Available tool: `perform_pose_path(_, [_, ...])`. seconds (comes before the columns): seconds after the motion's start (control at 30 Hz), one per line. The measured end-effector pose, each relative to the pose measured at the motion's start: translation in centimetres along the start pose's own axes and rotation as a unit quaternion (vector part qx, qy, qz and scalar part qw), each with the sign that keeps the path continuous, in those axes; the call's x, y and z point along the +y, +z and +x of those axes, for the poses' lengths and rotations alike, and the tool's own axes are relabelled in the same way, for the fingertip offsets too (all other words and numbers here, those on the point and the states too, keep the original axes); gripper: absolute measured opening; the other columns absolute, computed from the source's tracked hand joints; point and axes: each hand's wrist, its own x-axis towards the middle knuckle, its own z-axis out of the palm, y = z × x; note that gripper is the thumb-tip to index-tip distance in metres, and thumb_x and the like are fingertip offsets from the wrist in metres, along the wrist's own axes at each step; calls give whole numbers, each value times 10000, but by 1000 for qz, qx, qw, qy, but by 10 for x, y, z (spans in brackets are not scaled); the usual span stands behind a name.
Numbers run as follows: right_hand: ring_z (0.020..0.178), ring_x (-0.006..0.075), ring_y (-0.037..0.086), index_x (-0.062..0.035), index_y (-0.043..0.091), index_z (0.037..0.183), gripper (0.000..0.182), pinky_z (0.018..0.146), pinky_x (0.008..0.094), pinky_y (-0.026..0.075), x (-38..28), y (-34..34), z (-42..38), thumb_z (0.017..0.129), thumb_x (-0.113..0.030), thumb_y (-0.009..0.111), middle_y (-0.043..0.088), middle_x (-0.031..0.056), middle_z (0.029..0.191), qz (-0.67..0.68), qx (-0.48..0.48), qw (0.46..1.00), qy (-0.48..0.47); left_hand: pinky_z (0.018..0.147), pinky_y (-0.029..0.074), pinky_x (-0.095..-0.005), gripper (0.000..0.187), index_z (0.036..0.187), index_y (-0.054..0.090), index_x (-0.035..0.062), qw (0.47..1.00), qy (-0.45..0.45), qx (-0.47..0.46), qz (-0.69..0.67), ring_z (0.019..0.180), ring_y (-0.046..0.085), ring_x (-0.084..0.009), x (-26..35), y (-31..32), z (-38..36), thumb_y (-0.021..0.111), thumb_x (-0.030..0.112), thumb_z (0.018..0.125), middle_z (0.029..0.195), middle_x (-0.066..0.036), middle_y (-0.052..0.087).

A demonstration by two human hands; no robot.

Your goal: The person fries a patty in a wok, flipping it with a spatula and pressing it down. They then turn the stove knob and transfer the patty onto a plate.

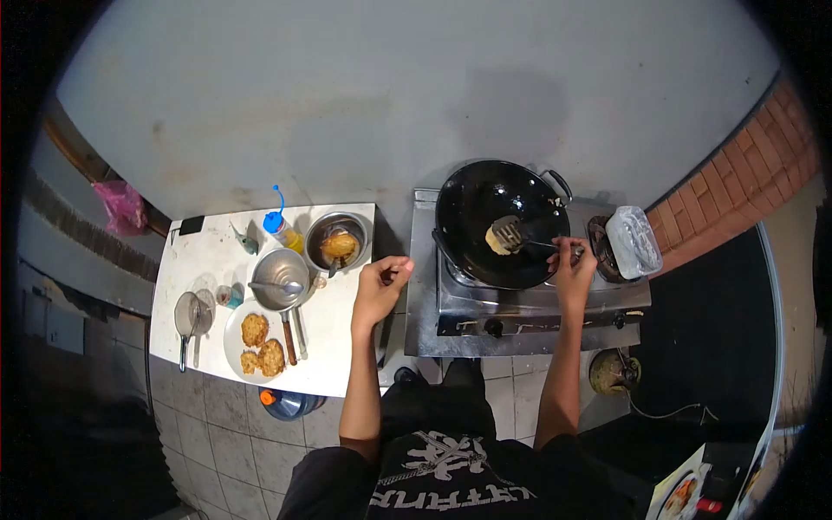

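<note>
My right hand [574, 270] is closed around the handle of a slotted spatula [510, 236]. The spatula's head rests over a pale yellow fritter [497, 242] inside the black wok [472, 205], partly covering it. Oil glistens at the bottom of the wok, which sits on a steel gas stove [468, 303]. Raised between the table and the stove, my left hand [381, 290] has its fingers curled in, with nothing visible in them. Nearest to it is a metal bowl [364, 227] holding a browned piece of food [339, 247] and a utensil.
On the white table [334, 347] stand a plate [234, 351] with browned fritters [271, 357], a saucepan [279, 270] with a ladle, a strainer [186, 316] and a blue-capped bottle [274, 223]. A clear plastic container [633, 243] sits right of the wok. A gas cylinder [607, 373] stands below.
</note>
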Motion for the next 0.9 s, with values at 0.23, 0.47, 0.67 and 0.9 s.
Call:
perform_pose_path(0.23, [540, 90, 579, 48, 556, 907, 183, 464, 238, 453, -3, -9, 4, 958, -128, 554, 652, 120, 796, -54, -33, 998, 20, 562, 413, -217, 272, 945, 676, -53, 997, 11, 80, 8, 609, 503, -53, -7, 35, 14, 690, 208, 871, 691, -18, 616])
perform_pose_path(0.47, [488, 75, 533, 59, 595, 891, 229, 449, 220, 411, -5, -15, 20, 964, -154, 550, 612, 72, 648, -46, -64, 997, 4, 626, 509, -333, 276, 964, 683, -16, 963, 39, 210, 167, 648, 670, -249, 7, 57, 18, 702, 220, 822, 753, -137, 682])
perform_pose_path(0.67, [469, 62, 511, 45, 608, 906, 217, 440, 209, 392, -2, -30, 21, 965, -157, 552, 597, 58, 604, -41, -95, 994, 22, 647, 523, -342, 274, 930, 696, -15, 946, -15, 240, 218, 700, 694, -269, 23, 66, 25, 706, 239, 828, 759, -163, 692])
perform_pose_path(0.9, [487, 69, 543, 26, 613, 923, 165, 448, 220, 394, 34, -17, 30, 956, -124, 553, 590, 38, 588, 54, -89, 994, 29, 647, 526, -343, 276, 874, 717, -18, 944, -14, 240, 227, 680, 694, -272, 23, 80, 27, 722, 251, 816, 735, -163, 694])
